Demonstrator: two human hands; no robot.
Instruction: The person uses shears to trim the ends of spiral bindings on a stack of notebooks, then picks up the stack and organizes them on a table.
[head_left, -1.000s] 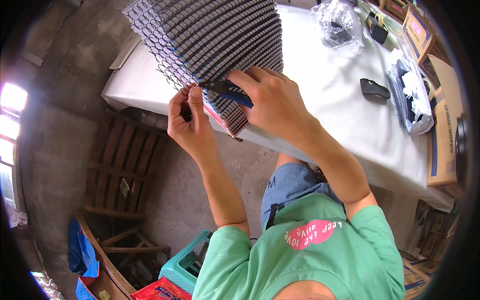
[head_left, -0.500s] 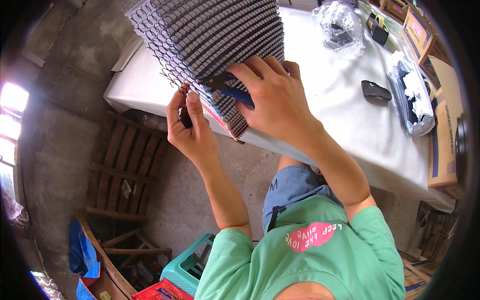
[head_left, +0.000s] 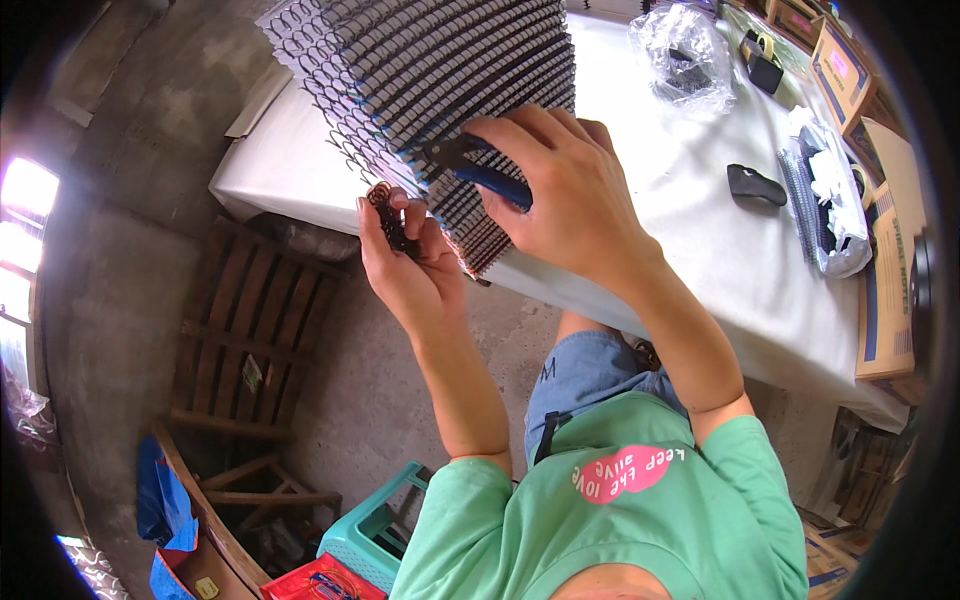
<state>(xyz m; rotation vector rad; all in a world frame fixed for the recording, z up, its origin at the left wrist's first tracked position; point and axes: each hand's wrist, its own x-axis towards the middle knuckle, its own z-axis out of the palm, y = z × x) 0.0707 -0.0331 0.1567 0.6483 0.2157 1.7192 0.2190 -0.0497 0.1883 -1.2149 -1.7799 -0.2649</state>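
Bottom of frame: person in a green t-shirt [head_left: 640, 520] and blue shorts, both forearms rising toward frame centre. Lower left, on the concrete floor: teal plastic stool [head_left: 365, 525], red package beside it, wooden pallet [head_left: 245, 340] further up the left side.

Left hand [head_left: 405, 265], centre-left: fingers pinched together on a small dark coil piece [head_left: 385, 210], held just beside the lower left corner of the stack.

Right hand [head_left: 565, 195], centre: fingers curled round the blue handles of a small pair of cutting pliers [head_left: 480, 170]; dark nose of the tool sits against the wire bindings on the stack's near edge. Whether the plier tips are closed on a wire, cannot tell.

Stack of wire-bound notebooks [head_left: 450, 90], upper centre: many thin books fanned out, black double-loop spines facing the camera, lower corner overhanging the near edge of the worktop [head_left: 690, 270], which wears a white cloth.

Further back on the worktop, right side: black oblong object [head_left: 755, 185], a clear bag of wire bindings [head_left: 825, 205], a crumpled clear plastic bag [head_left: 690, 45] at upper right, and cardboard boxes [head_left: 885, 290] along the right rim.
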